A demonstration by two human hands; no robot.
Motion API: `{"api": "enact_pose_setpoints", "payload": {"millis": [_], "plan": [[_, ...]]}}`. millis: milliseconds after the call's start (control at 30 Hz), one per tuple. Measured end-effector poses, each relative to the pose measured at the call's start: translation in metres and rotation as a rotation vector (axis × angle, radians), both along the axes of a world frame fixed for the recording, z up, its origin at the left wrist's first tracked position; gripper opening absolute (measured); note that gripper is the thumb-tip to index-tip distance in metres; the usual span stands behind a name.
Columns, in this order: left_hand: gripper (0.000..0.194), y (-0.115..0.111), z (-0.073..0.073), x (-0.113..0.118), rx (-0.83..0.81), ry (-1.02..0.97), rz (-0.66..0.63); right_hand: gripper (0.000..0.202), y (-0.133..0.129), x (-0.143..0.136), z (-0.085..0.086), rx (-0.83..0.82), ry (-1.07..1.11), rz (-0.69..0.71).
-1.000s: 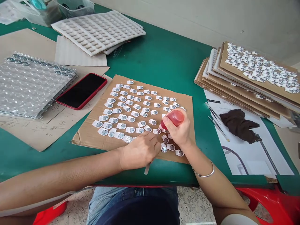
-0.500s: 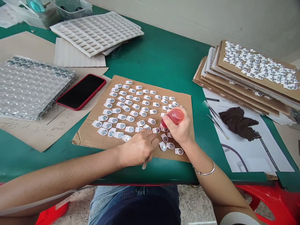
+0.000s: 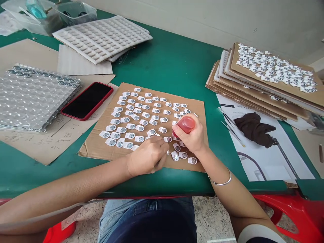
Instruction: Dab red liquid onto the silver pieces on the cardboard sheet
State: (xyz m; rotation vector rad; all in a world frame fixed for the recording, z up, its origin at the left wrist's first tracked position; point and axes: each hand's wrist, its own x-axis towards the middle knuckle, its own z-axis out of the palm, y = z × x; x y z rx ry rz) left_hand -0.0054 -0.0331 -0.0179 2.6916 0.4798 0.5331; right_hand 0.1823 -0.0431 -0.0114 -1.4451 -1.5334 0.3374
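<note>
Left hand (image 3: 149,155) shifted slightly; right hand (image 3: 194,137) encircles red bulb (image 3: 186,125).

One red bulb (image 3: 187,124), one phone (image 3: 87,101), one bracelet (image 3: 222,184)

Print on the white sheet (image 3: 273,162) at right and handwriting on brown paper (image 3: 30,148) at left are illegible.

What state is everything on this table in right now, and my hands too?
Left hand: fingers curled, grip contents hidden
Right hand: closed around red bulb
Red bulb: held, squeeze unclear
Cardboard sheet: flat, near-left corner creased
Phone: face up, screen dark
Clear plastic tray: partly filled
Dark cloth: crumpled
Clear bin: open, dark items inside
</note>
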Motion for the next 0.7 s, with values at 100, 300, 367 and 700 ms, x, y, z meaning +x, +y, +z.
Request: {"api": "enact_pose_setpoints", "payload": {"millis": [100,300,367,700], "plan": [[0.017,0.006,0.007,-0.001,-0.155,-0.072,0.007,0.03,-0.003,0.006,0.019,0.004,0.107,0.002],[0.016,0.017,0.012,-0.005,-0.389,-0.14,0.083,0.037,-0.033,0.017,0.04,0.056,0.291,-0.06],[0.016,0.018,0.01,-0.006,-0.396,-0.137,0.081,0.03,-0.048,0.014,0.026,0.008,0.35,-0.073],[0.017,0.02,0.007,-0.006,-0.453,-0.16,0.122,0.026,-0.076,-0.005,-0.027,0.01,0.217,-0.331]]}}
